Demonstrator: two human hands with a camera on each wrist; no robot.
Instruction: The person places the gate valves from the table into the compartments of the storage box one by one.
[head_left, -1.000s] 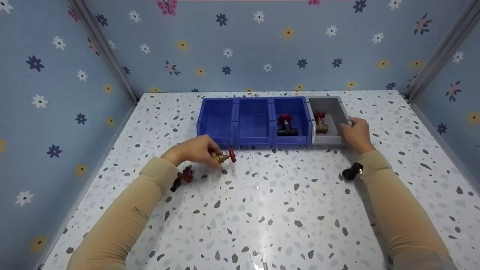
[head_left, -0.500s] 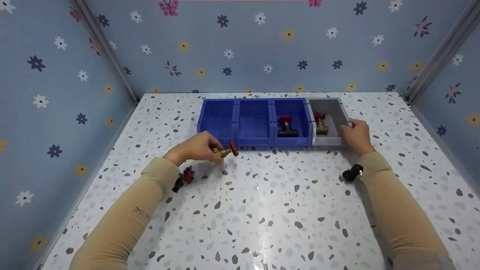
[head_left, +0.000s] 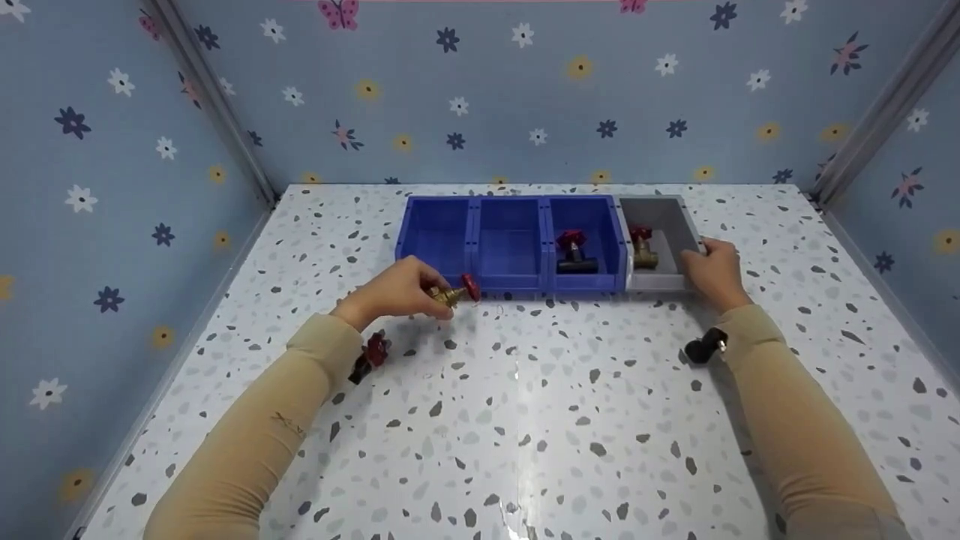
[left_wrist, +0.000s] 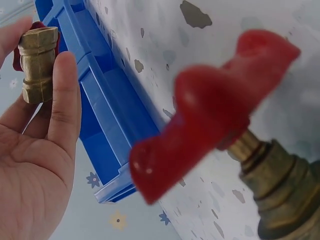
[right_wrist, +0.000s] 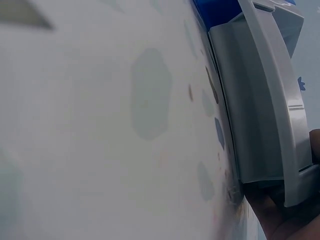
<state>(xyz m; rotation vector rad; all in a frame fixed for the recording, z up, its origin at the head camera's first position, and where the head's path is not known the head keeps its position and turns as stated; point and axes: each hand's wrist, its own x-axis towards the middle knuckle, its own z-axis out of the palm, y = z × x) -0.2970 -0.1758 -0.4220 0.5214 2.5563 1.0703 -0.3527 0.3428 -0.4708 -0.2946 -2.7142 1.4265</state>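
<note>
In the head view, the left hand pinches a brass handwheel valve, which is in front of the two leftmost blue bins, its red handwheel pointing to the right; carrying it well would, I judge, mean lifting that wheel clear of the bins' front lips and keeping the sleeve off the black-ended valve lying on the table beside it. The right hand grips the side wall of the grey bin, a hold worth keeping light so the row is not dragged. In the left wrist view, thumb and fingers press on the brass body, a sound place to hold, since the wheel might turn if gripped. In the right wrist view the fingertips are mostly hidden beyond the grey wall. Compared with the earlier head frames, the left hand and its valve have come slightly closer to the bins, while the right hand has stayed on the grey bin
</note>
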